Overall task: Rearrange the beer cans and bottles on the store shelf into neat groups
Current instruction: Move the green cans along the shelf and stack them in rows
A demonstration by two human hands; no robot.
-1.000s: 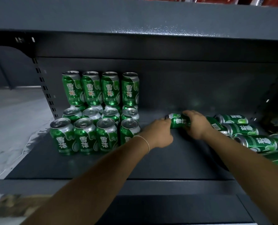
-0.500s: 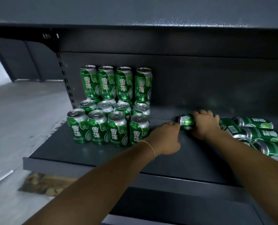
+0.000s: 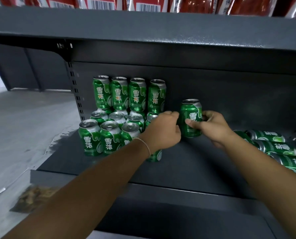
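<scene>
A green beer can stands upright near the middle of the dark shelf. My right hand grips it from the right, thumb across its front. My left hand is curled against the can's left side; whether its fingers wrap the can is hidden. To the left, a block of upright green cans stands in rows, with a second layer stacked on the back row. Several more green cans lie on their sides at the right.
The upper shelf hangs low above the cans and carries red packets. A perforated upright marks the shelf's left end. Grey floor lies to the left, with a mottled patch below the shelf edge.
The can that lay on its side under my right hand now stands upright, closer to the stacked block. Both hands rose with it, and the view tilted up.
</scene>
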